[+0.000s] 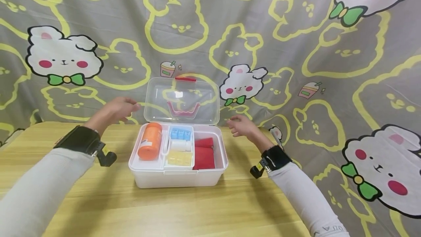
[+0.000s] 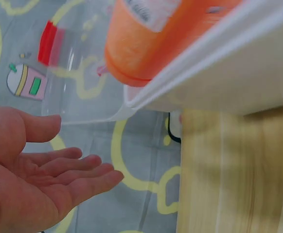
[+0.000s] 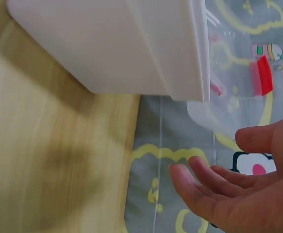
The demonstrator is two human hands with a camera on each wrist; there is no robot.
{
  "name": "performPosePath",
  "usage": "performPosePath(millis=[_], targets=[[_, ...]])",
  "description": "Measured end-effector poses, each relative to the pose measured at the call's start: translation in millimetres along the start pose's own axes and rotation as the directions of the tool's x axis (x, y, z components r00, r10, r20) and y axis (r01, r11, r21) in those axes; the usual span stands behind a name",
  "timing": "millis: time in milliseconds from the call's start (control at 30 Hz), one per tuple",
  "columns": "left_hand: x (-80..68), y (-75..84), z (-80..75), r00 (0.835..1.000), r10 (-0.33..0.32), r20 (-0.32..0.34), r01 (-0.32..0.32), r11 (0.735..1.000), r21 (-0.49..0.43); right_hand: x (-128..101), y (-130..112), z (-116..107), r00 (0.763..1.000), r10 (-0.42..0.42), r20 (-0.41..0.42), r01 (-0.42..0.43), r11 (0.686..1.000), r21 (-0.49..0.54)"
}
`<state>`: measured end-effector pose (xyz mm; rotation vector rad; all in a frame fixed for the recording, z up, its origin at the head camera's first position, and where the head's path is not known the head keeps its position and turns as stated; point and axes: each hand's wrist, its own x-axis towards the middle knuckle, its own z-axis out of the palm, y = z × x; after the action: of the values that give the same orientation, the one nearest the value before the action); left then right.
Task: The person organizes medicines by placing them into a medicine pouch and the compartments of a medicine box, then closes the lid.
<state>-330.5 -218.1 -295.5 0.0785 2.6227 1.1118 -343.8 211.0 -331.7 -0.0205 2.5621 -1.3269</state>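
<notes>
A white plastic box point(image 1: 177, 179) stands on the table, its clear lid point(image 1: 158, 100) raised at the back. Inside on the left lies an orange bottle point(image 1: 150, 140). A tray in the middle carries a blue pill case point(image 1: 180, 134), a white roll point(image 1: 180, 145) and a yellow case point(image 1: 179, 158). On the right is a red pouch point(image 1: 203, 158). My left hand point(image 1: 119, 109) hovers left of the lid, palm facing it, fingers relaxed and touching nothing. On the lid's other side my right hand point(image 1: 242, 125) is held in the air, fingers loosely bent, apart from the box.
The wooden table point(image 1: 158, 211) extends in front of the box and to both sides. Behind it hangs a grey curtain point(image 1: 125, 21) with rabbit and yellow outline prints. The lid has a red latch point(image 1: 185, 79) at its top and a pink handle point(image 1: 183, 112).
</notes>
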Motion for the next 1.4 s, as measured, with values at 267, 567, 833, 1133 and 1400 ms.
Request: performPosePath(millis=[267,567,833,1133,1400], targets=[[21.8,3.0,-5.1,0.989,-0.038,0.143,0.058,0.988,-0.144,22,-18,7,0.999,0.033,0.026,-0.034,0.998,0.044],[34.6,10.3,2.7,0.965,-0.004,0.262,0.077,0.96,-0.27,32,-39,19,0.99,-0.007,0.138,-0.018,0.984,0.175],[30.1,21.9,8.0,0.977,-0.024,0.214,0.094,0.94,-0.327,28,-42,23,0.997,-0.004,0.082,-0.015,0.973,0.231],[24.2,28.8,7.7,0.987,0.016,0.159,0.046,0.925,-0.378,23,-43,23,0.998,-0.062,0.023,0.052,0.953,0.299],[21.1,33.1,0.2,0.996,-0.001,0.09,0.033,0.935,-0.354,23,-48,23,0.996,0.008,-0.091,0.035,0.888,0.459]])
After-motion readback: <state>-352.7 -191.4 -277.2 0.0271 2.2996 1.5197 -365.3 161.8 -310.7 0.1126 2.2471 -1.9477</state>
